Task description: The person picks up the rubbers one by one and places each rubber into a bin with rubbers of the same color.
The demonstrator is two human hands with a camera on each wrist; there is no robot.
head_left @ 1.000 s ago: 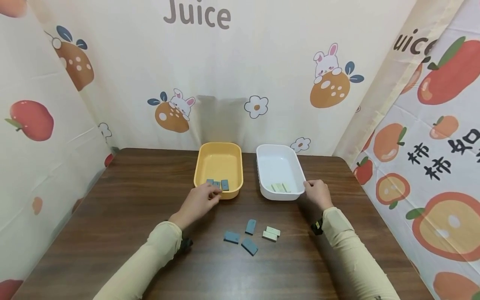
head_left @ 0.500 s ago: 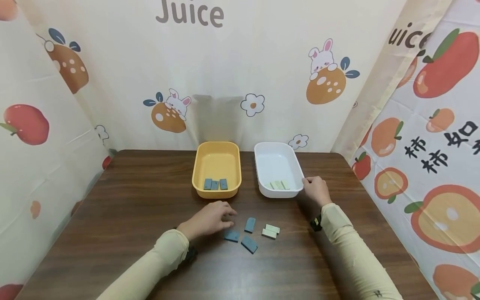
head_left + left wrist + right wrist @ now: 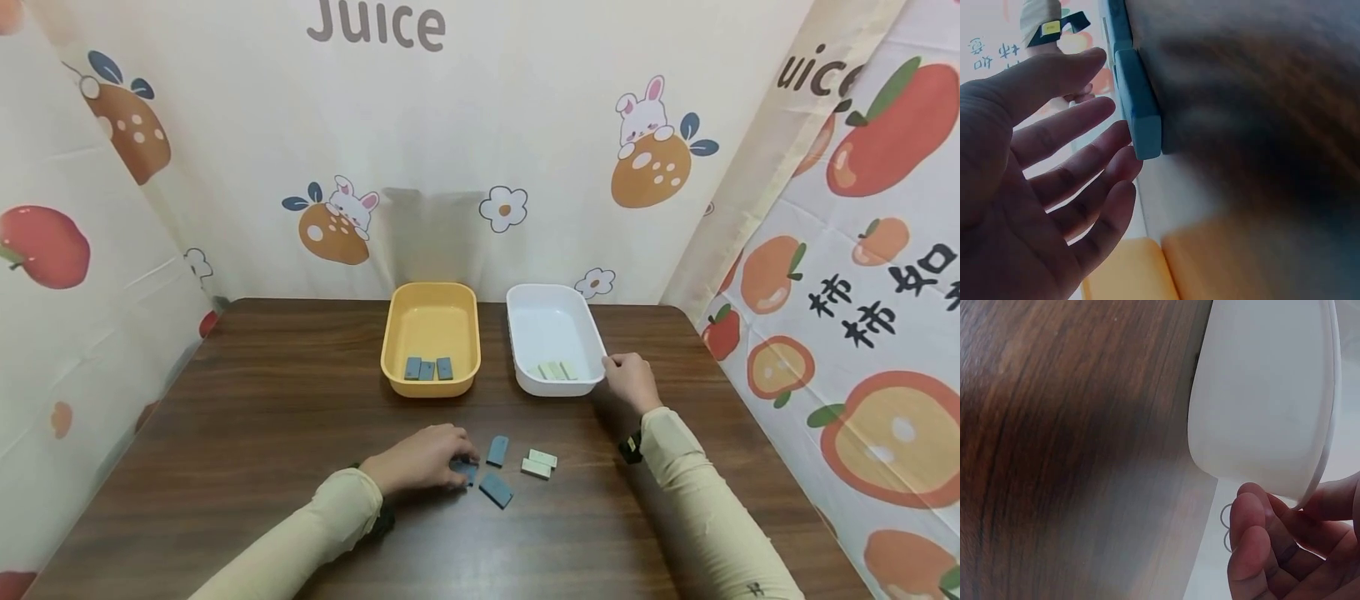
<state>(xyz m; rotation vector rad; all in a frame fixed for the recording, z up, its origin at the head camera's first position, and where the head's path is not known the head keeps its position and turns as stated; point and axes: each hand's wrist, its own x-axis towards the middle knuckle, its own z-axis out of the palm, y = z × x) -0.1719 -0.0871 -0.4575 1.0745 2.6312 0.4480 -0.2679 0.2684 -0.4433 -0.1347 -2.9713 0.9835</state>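
My left hand (image 3: 423, 460) is over a flat blue block (image 3: 468, 474) on the table, partly hiding it. In the left wrist view the thumb and loosely bent fingers are spread beside a blue block (image 3: 1140, 103), with no grip on it visible. Two more blue blocks lie just right of that hand, one farther back (image 3: 497, 451) and one nearer (image 3: 496, 490). At the right, my right hand (image 3: 632, 383) pinches the rim of a white plastic tub (image 3: 551, 325) by its near right corner; the right wrist view shows thumb and fingers on that rim (image 3: 1329, 450).
Left of the white tub stands a yellow tub (image 3: 433, 325) with three blue blocks (image 3: 444, 367) inside. Several pale green blocks (image 3: 557, 370) lie in the white tub. Two pale green blocks (image 3: 536, 468) rest together on the brown table (image 3: 285, 375). A printed curtain (image 3: 450, 125) hangs behind.
My left hand has moved from the yellow tub's near edge toward me and to the right, down to the blue blocks on the table. The right hand has stayed on the white tub's rim.
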